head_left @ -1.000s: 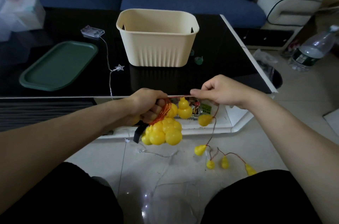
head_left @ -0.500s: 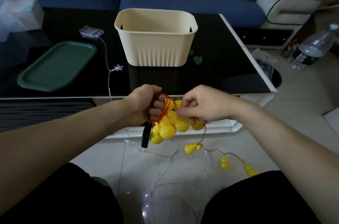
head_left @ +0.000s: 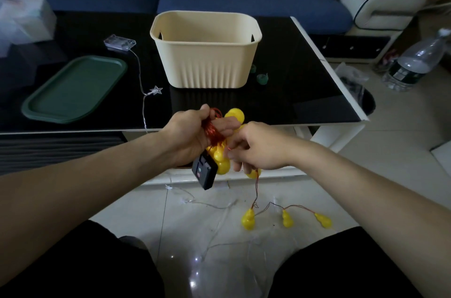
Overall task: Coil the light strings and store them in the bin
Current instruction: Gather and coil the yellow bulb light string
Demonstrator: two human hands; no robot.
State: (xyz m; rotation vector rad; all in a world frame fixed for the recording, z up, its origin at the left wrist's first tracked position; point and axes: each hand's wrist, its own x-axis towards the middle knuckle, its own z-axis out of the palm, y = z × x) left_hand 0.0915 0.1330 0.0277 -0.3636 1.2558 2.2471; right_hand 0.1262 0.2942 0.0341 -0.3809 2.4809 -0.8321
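Two hands meet mid-frame: the left hand [head_left: 192, 131] grips a red wire coil [head_left: 211, 130] with bunched yellow bulbs [head_left: 220, 159] and a dangling black box [head_left: 204, 170]; the right hand [head_left: 256, 151] pinches the wire. Three bulbs [head_left: 285, 219] trail on the floor lower right. The bin [head_left: 205, 63] sits upper centre on the table [head_left: 292, 92].

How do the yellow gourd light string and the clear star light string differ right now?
The gourd string is mostly bunched in the left hand, red wire looped, with three gourds trailing on the floor; the star string lies uncoiled and untouched, running from the table over its edge. The gourd string has a black battery box; the star string's box is clear. Neither is in the bin.
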